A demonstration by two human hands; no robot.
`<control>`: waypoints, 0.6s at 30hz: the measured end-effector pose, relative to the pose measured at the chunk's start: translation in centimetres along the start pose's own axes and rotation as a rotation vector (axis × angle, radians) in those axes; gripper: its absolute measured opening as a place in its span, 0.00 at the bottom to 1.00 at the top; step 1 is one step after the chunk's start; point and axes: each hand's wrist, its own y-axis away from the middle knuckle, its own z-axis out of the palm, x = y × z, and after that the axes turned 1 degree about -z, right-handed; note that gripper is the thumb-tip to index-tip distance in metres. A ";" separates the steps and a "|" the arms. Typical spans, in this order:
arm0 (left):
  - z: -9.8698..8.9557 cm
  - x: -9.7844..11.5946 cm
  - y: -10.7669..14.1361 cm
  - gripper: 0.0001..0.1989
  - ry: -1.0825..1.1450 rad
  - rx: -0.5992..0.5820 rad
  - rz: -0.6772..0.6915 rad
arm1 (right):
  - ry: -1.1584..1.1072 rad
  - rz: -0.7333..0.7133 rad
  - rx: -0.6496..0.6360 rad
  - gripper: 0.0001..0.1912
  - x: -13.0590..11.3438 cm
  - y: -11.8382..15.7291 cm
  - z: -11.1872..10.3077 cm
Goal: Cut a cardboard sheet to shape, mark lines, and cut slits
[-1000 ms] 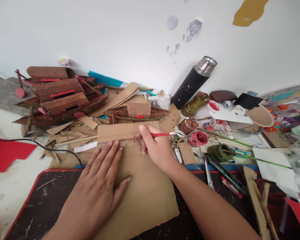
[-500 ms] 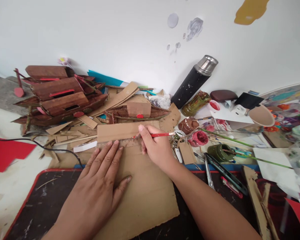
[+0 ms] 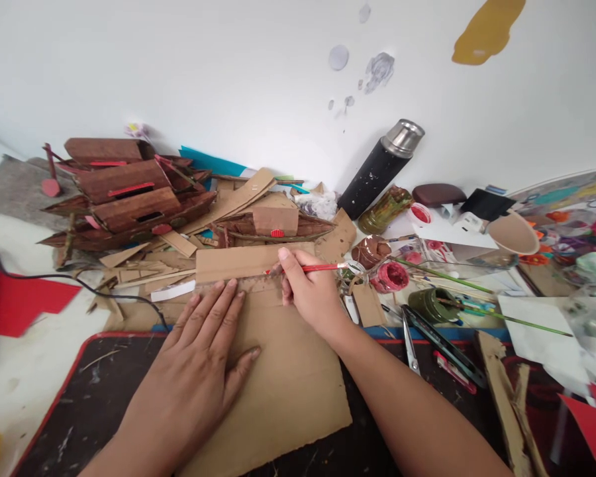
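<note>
My left hand point(image 3: 198, 351) lies flat on a sheet of brown cardboard point(image 3: 293, 364), fingers stretched out. Its fingertips press on a thin, see-through ruler point(image 3: 258, 284) laid across the sheet near its far edge. My right hand point(image 3: 308, 288) is closed round a slim red pencil point(image 3: 320, 267), whose tip points left along the ruler's far side. Whether the tip touches the cardboard I cannot tell. Just beyond the sheet stands a small brown model boat point(image 3: 228, 230) with a cardboard canopy and a red patch.
Several finished model boats point(image 3: 134, 215) crowd the left back. A black thermos point(image 3: 377, 172) leans at the wall. Paint jars point(image 3: 390, 277), scissors point(image 3: 410, 344), a green utility knife point(image 3: 442, 341) and cardboard strips point(image 3: 501, 391) lie to the right. A black cable point(image 3: 99, 291) runs at left.
The camera view has shifted slightly, so the background sits a little lower. Both hands, the ruler and the red pencil keep nearly the same places on the cardboard.
</note>
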 end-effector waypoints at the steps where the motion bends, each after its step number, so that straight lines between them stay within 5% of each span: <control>1: 0.0 0.0 0.0 0.41 -0.003 0.002 0.002 | -0.013 0.003 0.003 0.27 -0.1 -0.1 0.0; 18: 0.0 0.0 -0.2 0.37 -0.137 0.010 0.032 | -0.059 -0.115 0.085 0.27 0.1 0.2 -0.1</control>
